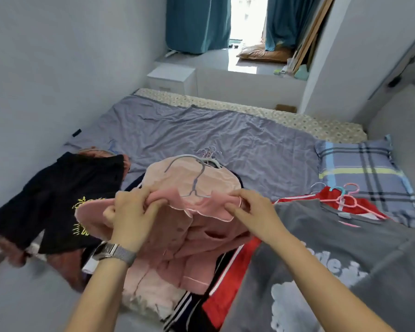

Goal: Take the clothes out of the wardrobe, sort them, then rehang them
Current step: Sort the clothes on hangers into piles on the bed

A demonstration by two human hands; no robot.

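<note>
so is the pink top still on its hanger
On: the grey hanger sits inside the pink top's collar, both hands gripping its shoulders.

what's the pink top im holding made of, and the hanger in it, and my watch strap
Pink top: soft matte woven cloth, likely cotton or brushed fabric; it creases and has piped edges. Hanger: smooth grey-blue, thin moulded arms, probably plastic. Watch strap: fine silvery mesh, looks metal.

Two hands [132,216], one pink shirt [197,226], one grey shirt [333,255], one pillow [359,168], two curtains [198,22]
</note>
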